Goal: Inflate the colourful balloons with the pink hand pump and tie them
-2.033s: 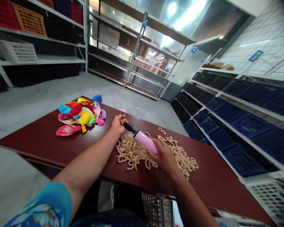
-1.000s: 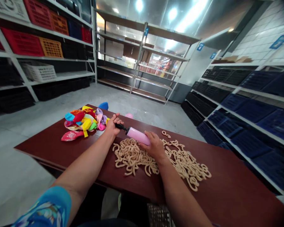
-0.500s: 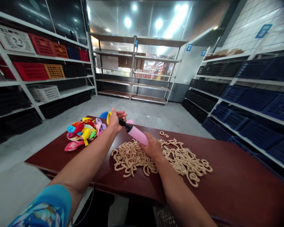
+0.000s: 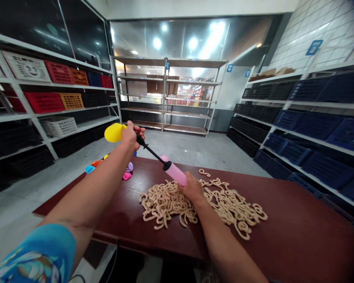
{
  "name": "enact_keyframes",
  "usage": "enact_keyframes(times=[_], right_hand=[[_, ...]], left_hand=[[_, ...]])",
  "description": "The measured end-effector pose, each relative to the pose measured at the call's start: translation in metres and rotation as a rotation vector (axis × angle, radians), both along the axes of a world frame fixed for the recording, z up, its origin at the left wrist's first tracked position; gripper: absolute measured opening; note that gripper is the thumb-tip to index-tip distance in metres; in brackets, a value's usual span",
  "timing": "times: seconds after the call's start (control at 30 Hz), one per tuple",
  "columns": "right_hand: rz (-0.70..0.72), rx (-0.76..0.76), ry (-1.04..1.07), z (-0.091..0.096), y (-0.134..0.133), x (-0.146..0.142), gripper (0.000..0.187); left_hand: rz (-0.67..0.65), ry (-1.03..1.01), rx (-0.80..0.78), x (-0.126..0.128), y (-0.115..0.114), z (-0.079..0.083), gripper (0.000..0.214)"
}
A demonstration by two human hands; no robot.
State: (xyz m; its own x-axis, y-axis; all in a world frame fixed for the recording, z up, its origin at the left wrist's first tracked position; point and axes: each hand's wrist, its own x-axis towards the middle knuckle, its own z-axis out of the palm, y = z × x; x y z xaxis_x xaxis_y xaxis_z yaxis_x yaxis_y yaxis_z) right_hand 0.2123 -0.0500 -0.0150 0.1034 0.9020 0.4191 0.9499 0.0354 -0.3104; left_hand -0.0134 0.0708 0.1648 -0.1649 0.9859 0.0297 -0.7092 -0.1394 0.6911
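In the head view, my left grip (image 4: 131, 135) is closed around the black handle (image 4: 141, 140) of a balloon pump (image 4: 176, 174), and a yellow balloon (image 4: 112, 133) juts out beside it (its neck runs out of sight into my fingers). My right grip (image 4: 194, 187) is clamped on the pump's pink barrel (image 4: 174, 172). A black rod (image 4: 155, 152) shows between handle and barrel; the pump slants above the bench (image 4: 289, 220), handle end higher. Near the barrel lies a heap of beige curled pieces (image 4: 168, 198), with a second heap (image 4: 233, 206) to the right. Deflated balloons (image 4: 129, 169) lie partly hidden behind my left forearm (image 4: 85, 196).
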Motion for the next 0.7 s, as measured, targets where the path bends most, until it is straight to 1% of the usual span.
enact_keyframes(times=[0.03, 0.1, 0.23, 0.33, 0.4, 0.47, 0.53, 0.6, 0.7], right_hand=[[-0.005, -0.005, 0.008, -0.001, 0.000, -0.001, 0.030], [-0.009, -0.002, 0.020, -0.001, -0.001, -0.004, 0.029], [0.002, 0.025, 0.037, -0.001, -0.003, -0.009, 0.030], [0.009, 0.036, 0.057, 0.000, -0.004, -0.009, 0.038], [-0.001, 0.027, 0.065, 0.000, -0.004, -0.009, 0.045], [-0.005, 0.023, 0.064, 0.000, -0.004, -0.008, 0.047], [-0.001, 0.026, 0.065, 0.002, -0.003, -0.007, 0.045], [0.004, 0.027, 0.068, 0.004, -0.003, -0.005, 0.041], [-0.008, 0.027, 0.068, 0.004, -0.001, 0.001, 0.038]], left_hand=[[0.006, 0.027, -0.001, 0.003, -0.002, -0.002, 0.039], [0.009, 0.094, -0.008, 0.014, -0.009, -0.011, 0.040], [-0.035, 0.112, -0.029, 0.049, -0.028, -0.042, 0.040], [-0.077, 0.140, -0.052, 0.068, -0.035, -0.061, 0.040], [-0.087, 0.146, -0.056, 0.075, -0.036, -0.067, 0.040], [-0.085, 0.133, -0.062, 0.076, -0.034, -0.068, 0.040], [-0.078, 0.118, -0.059, 0.073, -0.031, -0.062, 0.040], [-0.060, 0.123, -0.043, 0.067, -0.026, -0.052, 0.041], [-0.014, 0.146, -0.011, 0.053, -0.016, -0.027, 0.040]])
